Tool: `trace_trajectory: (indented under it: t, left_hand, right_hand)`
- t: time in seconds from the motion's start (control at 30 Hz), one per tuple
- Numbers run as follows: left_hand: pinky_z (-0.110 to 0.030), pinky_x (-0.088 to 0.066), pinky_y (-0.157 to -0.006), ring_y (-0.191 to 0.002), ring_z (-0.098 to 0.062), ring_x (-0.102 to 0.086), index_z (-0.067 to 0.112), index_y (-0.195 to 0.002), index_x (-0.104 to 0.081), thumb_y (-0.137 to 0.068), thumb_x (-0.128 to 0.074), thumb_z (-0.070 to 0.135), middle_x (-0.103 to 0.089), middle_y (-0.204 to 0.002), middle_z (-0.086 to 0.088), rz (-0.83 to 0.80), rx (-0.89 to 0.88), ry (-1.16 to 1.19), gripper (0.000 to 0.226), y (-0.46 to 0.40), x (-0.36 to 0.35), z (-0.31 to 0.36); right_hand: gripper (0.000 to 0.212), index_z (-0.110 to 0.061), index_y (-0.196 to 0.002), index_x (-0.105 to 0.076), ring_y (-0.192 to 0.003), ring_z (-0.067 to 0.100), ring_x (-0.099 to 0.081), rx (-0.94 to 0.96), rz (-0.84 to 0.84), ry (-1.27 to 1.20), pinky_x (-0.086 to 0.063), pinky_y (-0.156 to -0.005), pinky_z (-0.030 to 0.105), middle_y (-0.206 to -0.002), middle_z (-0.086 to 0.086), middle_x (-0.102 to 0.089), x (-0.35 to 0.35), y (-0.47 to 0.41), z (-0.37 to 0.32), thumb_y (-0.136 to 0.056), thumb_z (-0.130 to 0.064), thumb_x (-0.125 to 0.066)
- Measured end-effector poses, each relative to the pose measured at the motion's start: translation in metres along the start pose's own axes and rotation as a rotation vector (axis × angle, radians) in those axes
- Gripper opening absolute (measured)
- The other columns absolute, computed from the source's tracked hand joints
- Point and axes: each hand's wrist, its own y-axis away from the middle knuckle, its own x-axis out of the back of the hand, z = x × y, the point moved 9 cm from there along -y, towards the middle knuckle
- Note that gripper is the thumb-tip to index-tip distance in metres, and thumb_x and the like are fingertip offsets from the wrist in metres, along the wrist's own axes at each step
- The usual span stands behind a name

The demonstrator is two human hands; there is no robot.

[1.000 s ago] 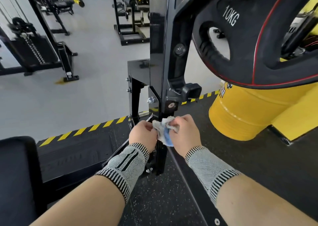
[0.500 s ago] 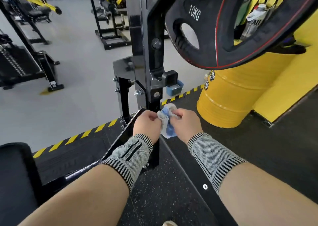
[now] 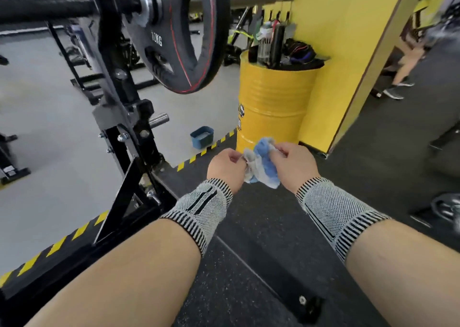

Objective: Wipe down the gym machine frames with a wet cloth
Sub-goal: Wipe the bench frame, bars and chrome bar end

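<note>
At the left of the frame, the black machine frame point(image 3: 124, 137) is standing untouched, carrying a plate point(image 3: 174, 35) reading "10KG". Right of it, at centre, the left hand point(image 3: 227, 168) and right hand point(image 3: 291, 167) are both pinching the bunched blue-and-white cloth point(image 3: 261, 165) in mid-air, probably refolding it for a fresh face. Behind, a yellow drum point(image 3: 271, 97) is showing an unreadable label.
</note>
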Motion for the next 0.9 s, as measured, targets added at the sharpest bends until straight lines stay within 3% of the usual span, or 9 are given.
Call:
trace_trajectory:
  t: [0.07,0.1,0.13,0.2,0.33,0.5,0.73,0.9]
  left_hand:
    - [-0.037,-0.055,-0.077,-0.084,-0.029,-0.067,0.015,-0.096,-0.061,-0.094,-0.054,0.029,-0.067,-0.087,-0.004,0.025,-0.01,-0.013,0.016,0.012,-0.03,0.02]
    - [-0.038,-0.055,-0.077,-0.084,-0.031,-0.066,0.016,-0.094,-0.059,-0.095,-0.053,0.029,-0.065,-0.085,-0.006,0.041,-0.003,-0.008,0.015,0.018,-0.046,0.029]
    - [-0.039,-0.055,-0.076,-0.085,-0.032,-0.066,0.016,-0.092,-0.057,-0.095,-0.052,0.029,-0.064,-0.084,-0.007,0.054,0.007,0.007,0.015,0.025,-0.064,0.038]
    - [-0.036,-0.052,-0.073,-0.086,-0.031,-0.065,0.015,-0.094,-0.056,-0.097,-0.049,0.028,-0.062,-0.085,-0.006,0.093,0.035,0.053,0.016,0.037,-0.099,0.057]
    - [-0.026,-0.036,-0.068,-0.087,-0.023,-0.056,0.014,-0.101,-0.055,-0.1,-0.046,0.027,-0.055,-0.088,-0.001,0.144,0.061,0.056,0.016,0.062,-0.168,0.1]
    - [-0.025,-0.036,-0.07,-0.079,-0.015,-0.05,0.013,-0.116,-0.058,-0.1,-0.044,0.025,-0.057,-0.092,0.0,0.123,0.047,-0.033,0.024,0.063,-0.237,0.143]
    - [-0.025,-0.038,-0.064,-0.065,-0.011,-0.048,0.011,-0.117,-0.057,-0.101,-0.042,0.024,-0.057,-0.08,0.003,0.112,0.005,-0.14,0.025,-0.022,-0.285,0.184]
    - [-0.018,-0.03,-0.044,-0.055,-0.006,-0.044,0.01,-0.116,-0.057,-0.101,-0.04,0.025,-0.049,-0.067,0.006,0.088,0.038,-0.156,0.027,-0.11,-0.306,0.206]
  right_hand:
    - [0.028,-0.031,-0.071,-0.056,-0.062,0.015,-0.046,-0.018,0.022,0.0,-0.03,-0.052,0.024,-0.063,-0.003,-0.05,0.039,0.008,0.03,-0.095,-0.02,-0.046]
    - [0.022,-0.028,-0.089,-0.065,-0.071,0.018,-0.052,-0.04,0.034,0.003,-0.036,-0.059,0.025,-0.076,0.002,-0.06,0.058,0.012,0.049,-0.095,-0.021,-0.045]
    - [0.024,-0.022,-0.108,-0.066,-0.081,0.022,-0.056,-0.068,0.053,0.001,-0.039,-0.068,0.025,-0.091,0.006,-0.065,0.079,0.016,0.07,-0.096,-0.021,-0.045]
    - [0.029,-0.017,-0.122,-0.06,-0.094,0.025,-0.06,-0.116,0.099,-0.048,-0.044,-0.078,0.03,-0.108,0.007,-0.066,0.124,0.023,0.111,-0.096,-0.02,-0.047]
    - [0.03,-0.015,-0.117,-0.061,-0.098,0.023,-0.06,-0.188,0.161,-0.151,-0.049,-0.089,0.035,-0.111,0.005,-0.065,0.2,0.036,0.181,-0.088,-0.013,-0.055]
    - [0.034,-0.017,-0.118,-0.062,-0.104,0.02,-0.057,-0.273,0.137,-0.161,-0.046,-0.091,0.032,-0.12,0.002,-0.062,0.249,0.012,0.239,-0.086,-0.007,-0.054]
    - [0.026,-0.019,-0.108,-0.067,-0.091,0.018,-0.058,-0.223,0.057,-0.178,-0.047,-0.081,0.029,-0.113,0.003,-0.064,0.243,-0.088,0.259,-0.083,-0.014,-0.059]
    - [0.036,-0.02,-0.115,-0.065,-0.105,0.018,-0.057,-0.189,-0.084,-0.091,-0.045,-0.085,0.028,-0.119,0.001,-0.061,0.228,-0.173,0.252,-0.081,-0.03,-0.067]
